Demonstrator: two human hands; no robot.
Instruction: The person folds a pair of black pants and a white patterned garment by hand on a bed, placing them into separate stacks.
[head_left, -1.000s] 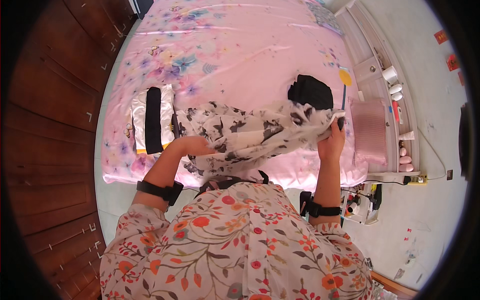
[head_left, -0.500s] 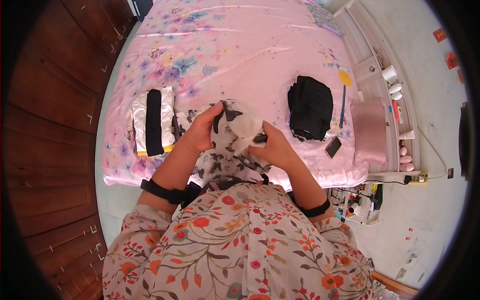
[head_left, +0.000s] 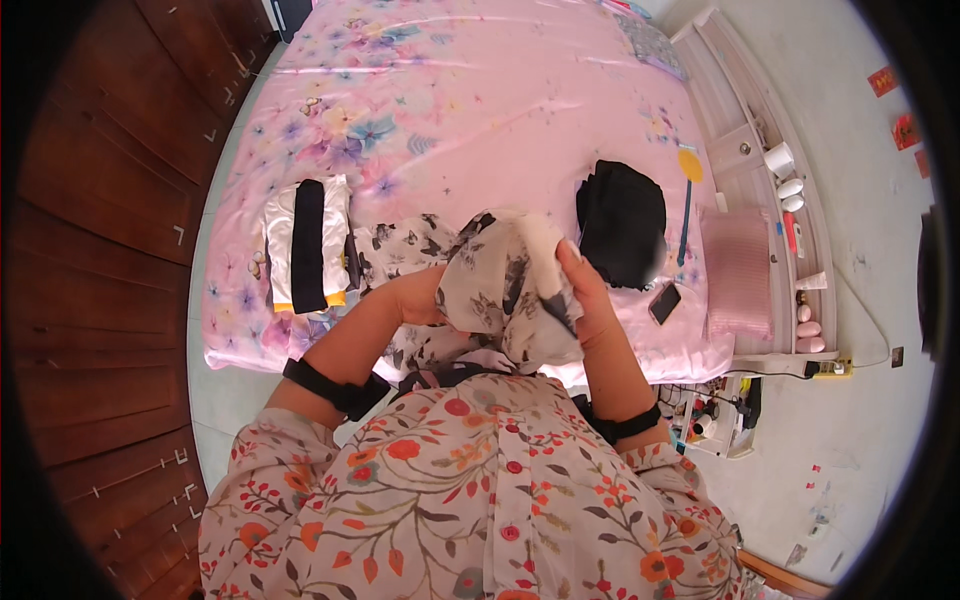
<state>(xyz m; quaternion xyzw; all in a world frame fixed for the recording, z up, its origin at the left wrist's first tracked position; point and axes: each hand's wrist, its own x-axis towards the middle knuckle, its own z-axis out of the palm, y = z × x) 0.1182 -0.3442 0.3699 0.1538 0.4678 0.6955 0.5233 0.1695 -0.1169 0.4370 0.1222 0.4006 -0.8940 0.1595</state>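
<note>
Bunched up in front of my chest is a thin white cloth (head_left: 500,285) with a black and grey print; its exact kind does not show. My right hand (head_left: 590,297) is closed on its right side, thumb at the upper edge. From the left, my left hand (head_left: 422,296) holds the cloth, its fingers mostly hidden under the folds. More of the same printed fabric (head_left: 405,240) spreads on the bed behind my left wrist. To the left lies a stack of folded white clothes (head_left: 283,240) with a black folded strip (head_left: 309,245) on top.
The bed (head_left: 480,120) has a pink flowered sheet. On its right lie a pile of black clothes (head_left: 620,220), a phone (head_left: 664,303), a yellow-headed stick with a blue handle (head_left: 686,220) and a pink pillow (head_left: 740,280). Brown wardrobes (head_left: 110,240) line the left side.
My right hand has moved right and its grip has turned on the cloth. The cloth now bulges over my left hand, hiding fingers that showed before.
</note>
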